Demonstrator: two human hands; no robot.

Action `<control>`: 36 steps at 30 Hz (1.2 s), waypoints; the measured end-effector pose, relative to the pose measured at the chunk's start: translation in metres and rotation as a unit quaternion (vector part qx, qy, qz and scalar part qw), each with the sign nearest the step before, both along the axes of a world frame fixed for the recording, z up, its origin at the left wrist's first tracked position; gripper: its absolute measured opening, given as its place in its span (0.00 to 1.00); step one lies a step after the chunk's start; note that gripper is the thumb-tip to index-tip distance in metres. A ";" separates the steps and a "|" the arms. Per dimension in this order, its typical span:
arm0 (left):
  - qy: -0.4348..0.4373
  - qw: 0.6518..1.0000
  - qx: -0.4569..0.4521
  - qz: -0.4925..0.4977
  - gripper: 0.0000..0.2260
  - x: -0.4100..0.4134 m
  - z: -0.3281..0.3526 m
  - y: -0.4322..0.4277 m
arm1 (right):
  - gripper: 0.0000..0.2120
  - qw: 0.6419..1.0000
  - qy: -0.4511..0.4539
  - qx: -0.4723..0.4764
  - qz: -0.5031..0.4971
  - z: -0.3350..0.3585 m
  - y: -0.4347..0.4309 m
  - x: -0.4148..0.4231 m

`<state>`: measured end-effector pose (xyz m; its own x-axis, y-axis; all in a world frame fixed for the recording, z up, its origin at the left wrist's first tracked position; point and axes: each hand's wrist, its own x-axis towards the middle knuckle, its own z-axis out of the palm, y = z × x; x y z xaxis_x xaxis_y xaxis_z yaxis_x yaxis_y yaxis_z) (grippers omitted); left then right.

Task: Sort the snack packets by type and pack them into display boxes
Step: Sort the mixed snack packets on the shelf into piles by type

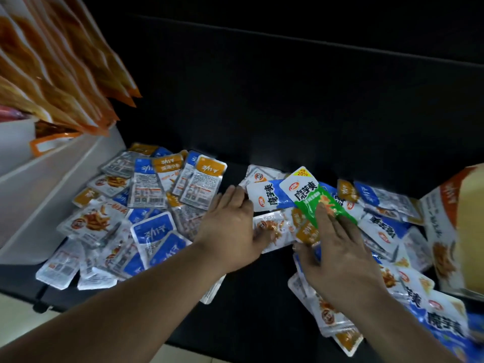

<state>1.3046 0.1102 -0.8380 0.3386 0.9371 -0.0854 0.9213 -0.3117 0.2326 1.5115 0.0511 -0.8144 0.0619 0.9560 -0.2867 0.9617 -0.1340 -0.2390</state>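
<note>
Both hands are down in the packets, in the lower middle of the frame. The right hand point(337, 247) has its fingers straight and laid flat on the lower end of the green packet point(311, 197), the only green one I can see. The thumb stands off to the left, not visibly under it. That looks like pinning and sliding, singling out the odd colour from the blue ones around it.

The left hand point(230, 226) is spread open and holds nothing. Its fingertips touch the edge of a blue-and-white packet point(264, 197) just left of the green one, and its thumb rests on a clear packet point(275, 229) below. My read is that it's steadying the neighbours so only the green one comes away.

At centre left, the mixed heap point(146, 205) of blue-topped and orange-topped packets lies loose on the black table point(262, 113), some face down, so it isn't sorted yet. More blue packets trail towards the lower right.

At the right edge, an orange-and-white display box point(450, 231) stands open towards the hands, close by and probably the next stop for a packet. At the left edge, a white box point(39, 184) sits under a fan of tall orange packets point(65, 61) at upper left, apparently already stocked. Early days for this sort.
</note>
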 end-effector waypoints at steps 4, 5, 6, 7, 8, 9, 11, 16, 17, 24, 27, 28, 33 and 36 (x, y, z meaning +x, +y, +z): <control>0.027 1.000 -0.014 -0.001 0.54 0.008 0.002 0.005 | 0.46 1.000 0.015 0.005 0.007 -0.005 -0.002 0.017; 0.029 0.999 -0.028 -0.018 0.54 0.010 0.001 0.004 | 0.47 1.000 0.009 0.011 0.013 -0.006 -0.002 0.019; 0.026 0.998 -0.044 -0.036 0.52 0.013 -0.001 0.002 | 0.47 1.000 0.002 0.015 0.016 -0.006 -0.001 0.021; 0.016 0.997 -0.058 -0.049 0.50 0.016 -0.004 -0.002 | 0.48 1.000 -0.004 0.019 0.017 -0.005 0.001 0.023; -0.001 0.997 -0.059 -0.051 0.47 0.018 -0.010 -0.008 | 0.48 1.000 -0.007 0.024 0.016 -0.004 0.002 0.025; -0.021 0.998 -0.043 -0.048 0.43 0.018 -0.016 -0.014 | 0.48 0.999 -0.012 0.030 0.015 -0.002 0.003 0.025; -0.057 0.998 0.025 -0.033 0.36 0.018 -0.024 -0.031 | 0.47 0.999 -0.024 0.037 0.020 0.001 0.002 0.027; -0.141 0.989 0.048 -0.017 0.27 0.019 -0.035 -0.056 | 0.43 0.998 -0.029 0.037 0.041 -0.002 0.000 0.032; -0.154 0.987 0.043 -0.008 0.24 0.018 -0.034 -0.057 | 0.42 0.997 -0.032 0.043 0.048 -0.004 -0.001 0.031; -0.252 0.966 -0.014 0.064 0.15 0.006 0.007 -0.066 | 0.34 0.997 -0.062 0.020 0.043 0.005 0.003 0.023; -0.331 0.924 -0.102 0.165 0.11 -0.009 0.011 -0.066 | 0.30 0.994 -0.097 -0.042 0.031 0.012 0.008 0.012; -0.347 0.913 -0.114 0.183 0.10 -0.011 0.012 -0.066 | 0.28 0.994 -0.103 -0.042 0.021 0.014 0.010 0.009; -0.386 0.885 -0.154 0.211 0.09 -0.004 0.017 -0.072 | 0.15 0.992 -0.123 0.025 0.020 -0.001 0.005 0.003; -0.399 0.873 -0.165 0.226 0.05 0.001 0.019 -0.073 | 0.08 0.979 -0.085 0.186 0.021 -0.014 -0.006 0.010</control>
<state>1.3060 0.0377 -0.8192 0.0146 0.9594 -0.2815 0.4367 0.2472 0.8650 1.5211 0.0455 -0.8283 0.0364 0.9950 0.0928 0.9946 -0.0270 -0.0999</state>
